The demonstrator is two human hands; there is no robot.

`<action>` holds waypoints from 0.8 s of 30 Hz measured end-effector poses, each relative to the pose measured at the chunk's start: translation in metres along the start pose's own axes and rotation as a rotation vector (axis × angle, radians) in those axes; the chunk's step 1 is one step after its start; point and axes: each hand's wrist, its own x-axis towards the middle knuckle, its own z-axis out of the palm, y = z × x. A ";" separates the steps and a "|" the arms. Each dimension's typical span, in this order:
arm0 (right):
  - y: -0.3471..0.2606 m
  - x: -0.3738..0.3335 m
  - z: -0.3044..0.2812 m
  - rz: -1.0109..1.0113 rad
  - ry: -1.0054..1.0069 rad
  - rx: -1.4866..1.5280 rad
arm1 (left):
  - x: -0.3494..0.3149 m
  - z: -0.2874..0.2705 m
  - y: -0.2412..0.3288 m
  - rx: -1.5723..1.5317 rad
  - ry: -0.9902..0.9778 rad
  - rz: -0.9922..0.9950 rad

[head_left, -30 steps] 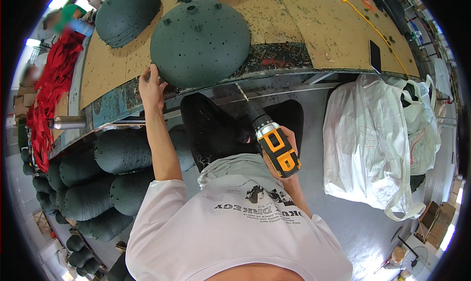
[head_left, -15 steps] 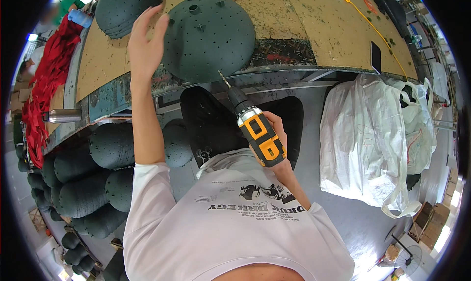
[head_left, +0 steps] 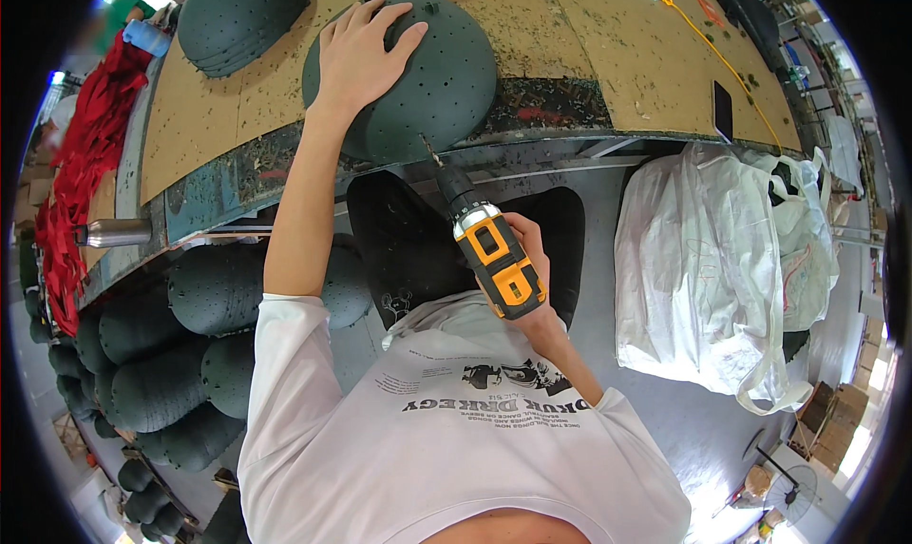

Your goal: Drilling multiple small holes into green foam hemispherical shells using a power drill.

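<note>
A dark green dome (head_left: 446,78), dotted with small holes, rests at the table's near edge. My left hand (head_left: 366,55) lies on its upper left part, fingers spread, hiding the short pegs there. My right hand (head_left: 534,259) is wrapped round the grip of a yellow-and-black cordless drill (head_left: 494,259). Its twist bit (head_left: 430,152) points away from me at the dome's near edge; whether the tip touches is hard to tell.
Stacked domes (head_left: 242,21) stand at the far left of the table (head_left: 551,31), near red straps (head_left: 90,164). More domes (head_left: 157,382) are piled below left. A phone (head_left: 723,112) and yellow cable (head_left: 708,40) lie right, above white sacks (head_left: 693,259). A metal bottle (head_left: 119,232) is at left.
My left hand has come down from the air beside the dome and moved right onto its surface. The drill, still in my right hand, has shifted slightly left.
</note>
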 end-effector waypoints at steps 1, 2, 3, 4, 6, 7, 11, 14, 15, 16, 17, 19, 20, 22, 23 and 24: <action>-0.002 0.000 0.002 0.003 0.002 -0.001 | -0.001 0.000 0.000 -0.003 -0.002 0.001; -0.006 0.000 0.004 0.012 0.002 0.010 | -0.002 0.001 0.000 0.015 0.021 0.023; -0.008 0.000 0.006 0.020 0.002 0.023 | -0.002 0.001 -0.001 0.034 0.044 0.044; -0.011 0.000 0.007 0.023 0.004 0.022 | -0.003 0.001 -0.001 0.032 0.041 0.045; -0.015 0.001 0.011 -0.041 0.003 -0.096 | -0.005 0.001 0.000 0.038 0.079 0.061; -0.014 0.006 0.014 -0.062 0.009 -0.156 | -0.007 0.001 0.005 0.034 0.077 0.066; -0.005 0.029 0.024 -0.051 0.029 -0.121 | -0.013 0.003 0.015 0.044 0.129 0.052; -0.004 0.026 0.025 -0.031 0.028 -0.113 | -0.011 0.003 0.014 0.033 0.149 0.047; -0.004 0.026 0.024 -0.029 0.027 -0.113 | -0.011 0.003 0.015 0.033 0.148 0.051; -0.004 0.025 0.023 -0.017 0.021 -0.110 | -0.011 0.004 0.014 0.031 0.145 0.053; -0.005 0.024 0.022 -0.004 0.015 -0.107 | -0.011 0.004 0.014 0.040 0.154 0.052; -0.007 0.020 0.020 -0.002 0.017 -0.116 | -0.011 0.004 0.014 0.048 0.162 0.056; -0.009 0.017 0.019 -0.004 0.015 -0.127 | -0.011 0.004 0.015 0.037 0.158 0.055; -0.013 0.007 0.012 0.015 0.001 -0.088 | -0.010 0.004 0.013 0.030 0.155 0.054; -0.015 0.001 0.009 0.033 -0.018 -0.051 | -0.009 0.005 0.012 0.014 0.183 0.067; -0.019 -0.005 0.005 0.029 -0.021 -0.047 | -0.008 0.006 0.010 -0.002 0.210 0.080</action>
